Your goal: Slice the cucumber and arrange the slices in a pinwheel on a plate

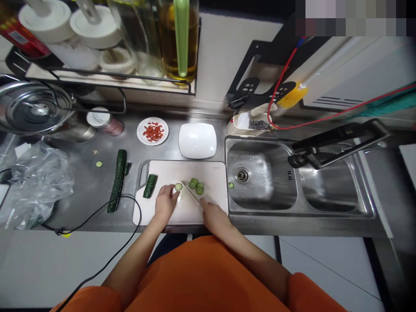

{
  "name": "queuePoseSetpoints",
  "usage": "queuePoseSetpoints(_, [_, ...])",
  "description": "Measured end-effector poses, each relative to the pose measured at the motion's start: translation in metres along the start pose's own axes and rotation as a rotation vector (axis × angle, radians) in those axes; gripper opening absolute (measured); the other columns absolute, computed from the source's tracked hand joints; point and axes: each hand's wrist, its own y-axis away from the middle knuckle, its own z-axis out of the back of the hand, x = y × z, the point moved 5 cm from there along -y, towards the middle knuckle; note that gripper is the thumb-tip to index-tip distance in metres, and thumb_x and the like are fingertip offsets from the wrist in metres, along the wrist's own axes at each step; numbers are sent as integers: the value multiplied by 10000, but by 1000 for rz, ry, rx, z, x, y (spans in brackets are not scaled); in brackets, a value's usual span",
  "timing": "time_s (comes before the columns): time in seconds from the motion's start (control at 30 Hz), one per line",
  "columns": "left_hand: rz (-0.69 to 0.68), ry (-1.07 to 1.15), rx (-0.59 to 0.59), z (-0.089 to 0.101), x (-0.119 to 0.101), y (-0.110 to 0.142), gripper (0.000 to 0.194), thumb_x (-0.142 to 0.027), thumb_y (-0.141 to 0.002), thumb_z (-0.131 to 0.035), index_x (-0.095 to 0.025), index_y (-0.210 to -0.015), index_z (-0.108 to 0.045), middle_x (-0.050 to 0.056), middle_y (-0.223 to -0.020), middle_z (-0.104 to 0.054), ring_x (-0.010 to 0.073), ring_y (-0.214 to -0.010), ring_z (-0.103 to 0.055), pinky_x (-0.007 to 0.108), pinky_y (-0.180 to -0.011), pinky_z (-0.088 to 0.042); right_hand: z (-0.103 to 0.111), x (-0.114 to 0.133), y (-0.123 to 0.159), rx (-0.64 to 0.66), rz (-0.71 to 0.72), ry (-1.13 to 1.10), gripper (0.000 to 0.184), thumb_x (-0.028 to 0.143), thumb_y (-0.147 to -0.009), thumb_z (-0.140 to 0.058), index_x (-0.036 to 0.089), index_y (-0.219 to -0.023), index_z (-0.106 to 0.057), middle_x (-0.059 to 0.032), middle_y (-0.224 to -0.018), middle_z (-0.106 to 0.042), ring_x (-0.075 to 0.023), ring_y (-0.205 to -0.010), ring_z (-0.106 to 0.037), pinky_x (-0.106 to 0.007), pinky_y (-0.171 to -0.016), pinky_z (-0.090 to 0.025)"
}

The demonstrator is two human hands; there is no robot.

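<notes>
We take the white rectangular plastic cutting board (178,169) as our landmark, lying on the brushed grey steel counter (87,193). Over its middle, our left hand (165,203) has its thumb and fingers drawn close about a green-skinned cucumber stub with a pale round cut face (178,186), seemingly to steady it against the board; how much of the stub lies under the fingers, we cannot tell. Our right hand (214,219), over the board's right half, is closed round the hidden handle of a narrow silver-bladed knife (193,196), its blade slanting up and leftward to just beside the stub, a grip that likely keeps the fingers behind the edge. Whether blade and stub touch, we cannot make out. Right of the blade, the thin pale-green cucumber slices (196,185) lie overlapping on the board, perhaps kept there out of the left hand's way. A short dark-green cucumber length (150,186) rests near the board's left edge, and a long bumpy dark-green cucumber (118,180) lies left of the board, probably to leave its middle free. Just beyond the board's far edge we have a white rounded-square plate (197,140), within easy reach
</notes>
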Motion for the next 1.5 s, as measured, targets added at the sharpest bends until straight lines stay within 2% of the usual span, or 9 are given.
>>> queuePoseSetpoints(0.17, [-42,1,-62,-4,1,3,233,-305,-806,-571,-181,-1000,-605,59,-866,-611,180,-774,-562,298,-753,-444,-4,14,3,-4,51,36,438,59,-821,-312,198,-1225,-409,-107,-972,-615,-222,-886,-596,-280,-665,-398])
queuePoseSetpoints(0.43, [-54,26,-64,-6,6,4,278,-303,-817,-574,-205,-1074,-619,51,-903,-584,155,-775,-571,263,-740,-467,-8,20,0,-13,34,50,429,43,-838,-287,182,-1227,-400,-118,-963,-619,-225,-882,-606,-277,-655,-400])
queuePoseSetpoints(0.87, [-78,32,-75,-6,6,2,270,-307,-815,-577,-208,-1061,-634,52,-913,-587,157,-803,-582,260,-746,-474,-9,21,-1,2,18,28,432,50,-856,-289,186,-1254,-387,-120,-969,-622,-218,-902,-606,-267,-676,-402])
queuePoseSetpoints(1.1, [-76,39,-64,-6,5,2,266,-301,-822,-566,-213,-1065,-628,49,-921,-597,152,-791,-580,260,-753,-471,-11,23,-2,6,3,7,396,38,-851,-279,173,-1196,-417,-120,-949,-624,-210,-889,-607,-270,-676,-397])
queuePoseSetpoints(1.27, [-50,36,-40,-5,4,1,266,-293,-818,-564,-214,-1065,-624,58,-947,-599,163,-809,-578,271,-758,-468,-16,25,-7,35,-11,-33,428,23,-795,-364,171,-1194,-413,-101,-940,-631,-216,-889,-607,-272,-673,-393])
queuePoseSetpoints(1.5, [-23,1,-23,-4,2,-2,261,-296,-790,-582,-197,-1029,-619,53,-870,-589,165,-728,-551,288,-723,-460,-16,11,5,102,-8,-48,474,43,-801,-380,161,-1261,-386,-119,-981,-629,-215,-930,-596,-272,-712,-386])
